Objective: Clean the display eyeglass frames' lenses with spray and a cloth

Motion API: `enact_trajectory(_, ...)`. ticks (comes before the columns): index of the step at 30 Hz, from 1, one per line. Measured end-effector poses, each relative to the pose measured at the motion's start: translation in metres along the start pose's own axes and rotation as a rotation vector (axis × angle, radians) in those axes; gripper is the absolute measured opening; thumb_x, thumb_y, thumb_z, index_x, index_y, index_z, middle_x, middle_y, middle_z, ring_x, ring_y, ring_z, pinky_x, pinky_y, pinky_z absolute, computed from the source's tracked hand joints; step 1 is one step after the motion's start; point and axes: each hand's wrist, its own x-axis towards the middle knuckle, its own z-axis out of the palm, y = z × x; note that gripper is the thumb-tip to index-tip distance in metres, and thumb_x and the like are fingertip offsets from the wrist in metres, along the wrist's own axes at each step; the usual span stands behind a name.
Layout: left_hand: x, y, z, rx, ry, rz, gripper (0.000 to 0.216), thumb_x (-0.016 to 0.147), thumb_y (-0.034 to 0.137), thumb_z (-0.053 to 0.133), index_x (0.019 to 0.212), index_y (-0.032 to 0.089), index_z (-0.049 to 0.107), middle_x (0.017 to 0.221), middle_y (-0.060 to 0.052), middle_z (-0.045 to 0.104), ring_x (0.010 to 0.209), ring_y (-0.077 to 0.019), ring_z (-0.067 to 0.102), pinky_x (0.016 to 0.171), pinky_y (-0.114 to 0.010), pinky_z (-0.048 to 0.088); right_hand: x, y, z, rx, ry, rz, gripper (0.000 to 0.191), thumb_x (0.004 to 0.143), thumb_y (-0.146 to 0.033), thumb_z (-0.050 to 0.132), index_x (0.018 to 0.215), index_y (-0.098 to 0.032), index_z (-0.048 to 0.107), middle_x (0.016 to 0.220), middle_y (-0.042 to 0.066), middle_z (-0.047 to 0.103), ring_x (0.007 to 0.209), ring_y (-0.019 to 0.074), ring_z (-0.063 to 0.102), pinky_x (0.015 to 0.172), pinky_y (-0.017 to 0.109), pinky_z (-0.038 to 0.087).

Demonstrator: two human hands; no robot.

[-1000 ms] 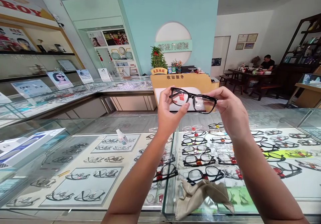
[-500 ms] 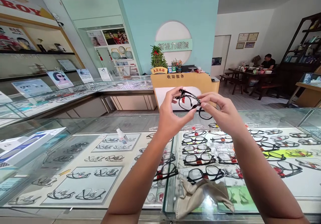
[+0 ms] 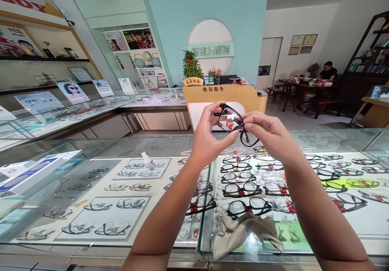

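Observation:
Above the glass counter I hold a pair of black-framed eyeglasses [image 3: 249,140], tilted down to the right. My left hand [image 3: 209,135] grips the frame's left side, thumb along the lower rim and fingers at the upper corner. The fingers of my right hand [image 3: 269,133] pinch it near the middle, by the bridge. A red and white tag shows in the left lens. Below, a beige cleaning cloth [image 3: 243,232] lies crumpled on the counter's front glass. A small white bottle [image 3: 148,161] stands on the glass to the left.
Rows of eyeglasses [image 3: 242,189] fill the glass display case [image 3: 209,226] beneath my arms. At left on the counter lies a white box [image 3: 39,171]. Farther back stand a wooden cashier desk [image 3: 221,94] and more showcases. A person [image 3: 328,73] sits at a dark table at far right.
The eyeglasses have turned slightly in my hands, so the red and white tag shows more fully in the left lens. Both hands keep their grip. The view has shifted a little.

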Motion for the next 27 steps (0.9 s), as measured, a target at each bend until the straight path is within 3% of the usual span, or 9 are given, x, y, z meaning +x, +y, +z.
enact_trajectory(7, -0.0003, -0.0002, 0.0003, -0.051, -0.001, -0.018, 0.073, 0.080, 0.027, 0.088, 0.144, 0.030, 0.053, 0.133, -0.009, 0.062, 0.108, -0.0209, 0.072, 0.093, -0.037, 0.062, -0.0011, -0.0010, -0.0002, 0.027, -0.001, 0.034, 0.020, 0.102, -0.036, 0.066, 0.088, -0.025, 0.073, 0.119, 0.003, 0.076, 0.114, 0.0223, 0.066, 0.102, 0.039, 0.045)
enact_trajectory(20, 0.0001, -0.0026, 0.0018, -0.090, -0.057, 0.000, 0.073, 0.086, 0.032, 0.085, 0.148, 0.029, 0.048, 0.137, -0.010, 0.062, 0.108, -0.0201, 0.072, 0.095, -0.037, 0.063, -0.0009, -0.0038, 0.0005, 0.044, -0.025, 0.075, 0.019, 0.101, -0.034, 0.064, 0.091, -0.022, 0.075, 0.099, 0.003, 0.074, 0.090, 0.0182, 0.059, 0.080, 0.034, 0.045)
enact_trajectory(27, -0.0008, 0.0044, -0.0004, 0.015, -0.044, -0.037, 0.076, 0.085, 0.034, 0.086, 0.151, 0.032, 0.049, 0.145, -0.013, 0.061, 0.115, -0.0244, 0.071, 0.092, -0.039, 0.061, 0.0004, -0.0014, 0.0015, 0.018, 0.035, 0.039, 0.020, 0.100, -0.035, 0.065, 0.089, -0.022, 0.075, 0.101, 0.004, 0.078, 0.095, 0.0202, 0.066, 0.084, 0.036, 0.049)
